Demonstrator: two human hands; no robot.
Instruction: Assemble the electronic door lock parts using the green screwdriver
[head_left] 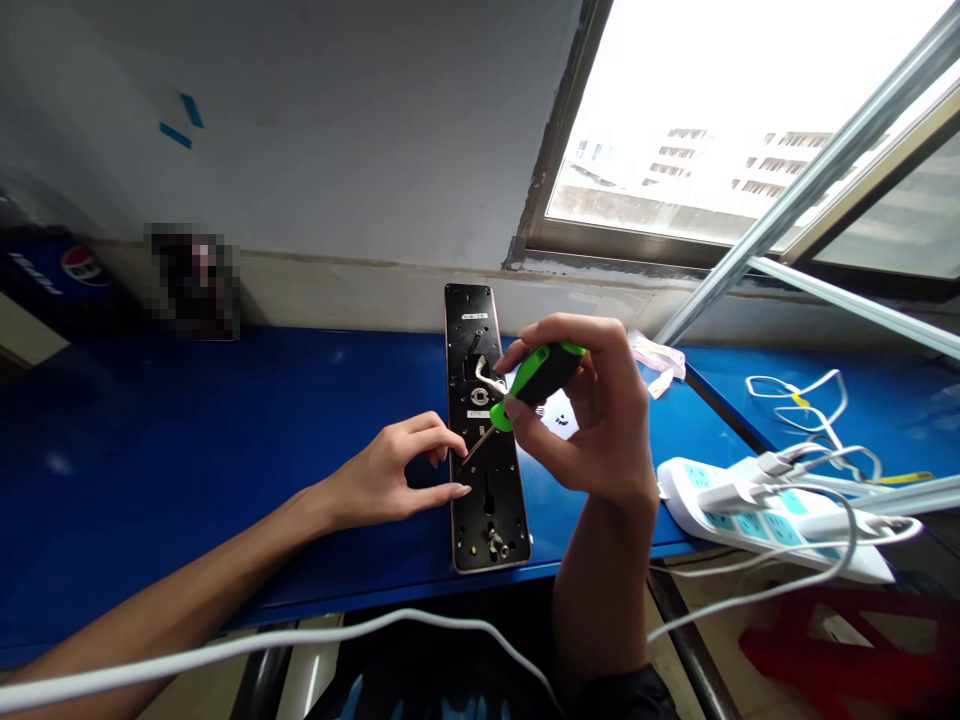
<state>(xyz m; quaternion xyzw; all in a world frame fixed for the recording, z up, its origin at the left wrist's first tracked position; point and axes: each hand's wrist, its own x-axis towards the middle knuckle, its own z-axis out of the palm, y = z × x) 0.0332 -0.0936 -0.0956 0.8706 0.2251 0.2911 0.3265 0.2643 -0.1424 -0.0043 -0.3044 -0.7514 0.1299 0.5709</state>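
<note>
Black panel [469,515] runs from the blue table's [337,380] front edge toward the back, within easy reach; the left hand [409,462], thumb and fingers apart, apparently steadies it while the right hand [604,410] grips a slanted screwdriver [546,372].

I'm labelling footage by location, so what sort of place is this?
Likely an indoor workspace, perhaps a small repair or assembly bench: a blue table by a window, a screwdriver held over a black panel, and a power strip with plugs in it.
</note>
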